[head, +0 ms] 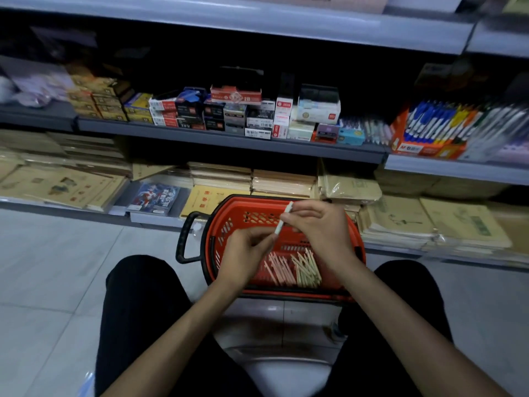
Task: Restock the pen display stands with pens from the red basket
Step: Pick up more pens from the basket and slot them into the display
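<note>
White, slim pen — pinched by right hand above, left hand below — over red basket.

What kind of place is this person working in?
Most likely a stationery shop: the shelves hold small boxes, a pen display stand and stacked notebooks, with a red basket of pens on the floor.

A grey middle shelf carries small stationery boxes, packed side by side and stacked. A red box marked 2B lies on top of them, brown boxes stand at the left end, and a teal box sits toward the right. On the bottom shelf lie piles of tan exercise books, a yellow book and, just left of it, a blue-covered book. Pale floor tiles spread below.
</note>
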`<action>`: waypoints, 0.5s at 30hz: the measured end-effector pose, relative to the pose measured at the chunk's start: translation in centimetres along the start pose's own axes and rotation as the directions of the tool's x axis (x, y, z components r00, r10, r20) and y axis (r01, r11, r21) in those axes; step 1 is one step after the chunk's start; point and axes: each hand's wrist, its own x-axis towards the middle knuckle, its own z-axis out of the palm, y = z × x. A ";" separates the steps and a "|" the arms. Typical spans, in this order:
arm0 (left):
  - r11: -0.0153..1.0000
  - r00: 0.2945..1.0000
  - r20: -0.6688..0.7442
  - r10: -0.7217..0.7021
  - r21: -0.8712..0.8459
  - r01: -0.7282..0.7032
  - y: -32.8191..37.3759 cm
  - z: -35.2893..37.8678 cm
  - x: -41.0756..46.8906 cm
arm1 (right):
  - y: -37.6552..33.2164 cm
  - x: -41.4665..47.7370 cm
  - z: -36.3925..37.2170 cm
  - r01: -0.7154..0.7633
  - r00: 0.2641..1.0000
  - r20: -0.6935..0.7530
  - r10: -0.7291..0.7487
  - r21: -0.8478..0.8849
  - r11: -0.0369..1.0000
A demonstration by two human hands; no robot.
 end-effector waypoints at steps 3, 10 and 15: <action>0.988 0.985 -0.108 0.133 0.098 -0.122 3.5 -1.9 2.5 | -4.6 2.6 0.5 0.102 0.995 -0.022 -0.102 -0.009 0.995; 0.945 0.929 -0.213 0.303 0.191 -0.264 12.3 -7.2 8.1 | -15.1 8.0 1.4 0.321 0.946 -0.012 -0.323 -0.071 0.944; 0.930 0.889 -0.279 0.362 0.177 -0.323 17.9 -10.5 11.9 | -22.0 11.0 2.7 0.429 0.903 -0.030 -0.429 -0.006 0.903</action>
